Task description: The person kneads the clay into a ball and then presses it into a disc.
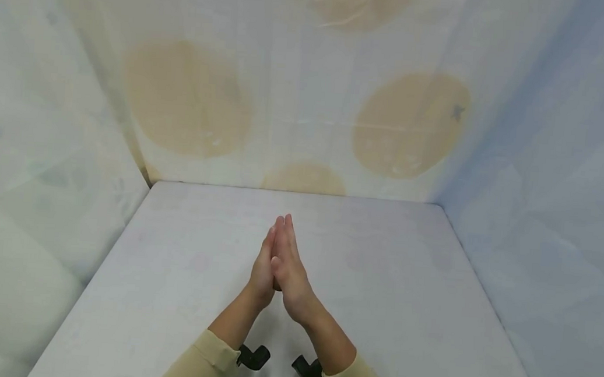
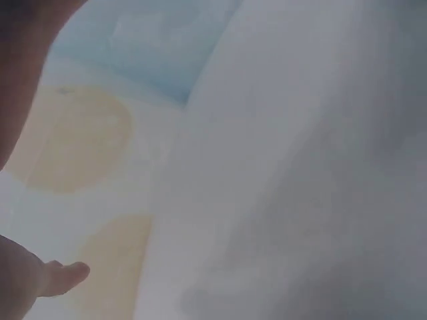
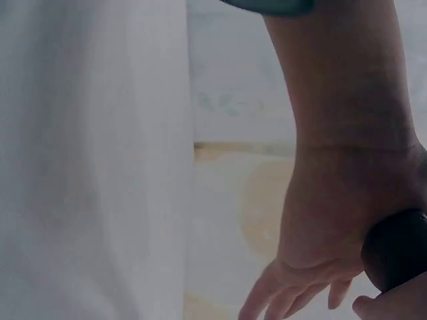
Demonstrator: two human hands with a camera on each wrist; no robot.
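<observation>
The person's left hand (image 1: 263, 270) and right hand (image 1: 290, 269) are pressing palm to palm above the middle of the pale grey counter (image 1: 404, 312), cloth walls (image 1: 308, 95) standing behind and beside it.

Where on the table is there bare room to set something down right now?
Bare table lies on both sides of the hands: left toward the left cloth wall, right toward the right cloth wall, and ahead up to the spotted back wall. Only the middle is taken, where the left hand and right hand press palm to palm.
</observation>
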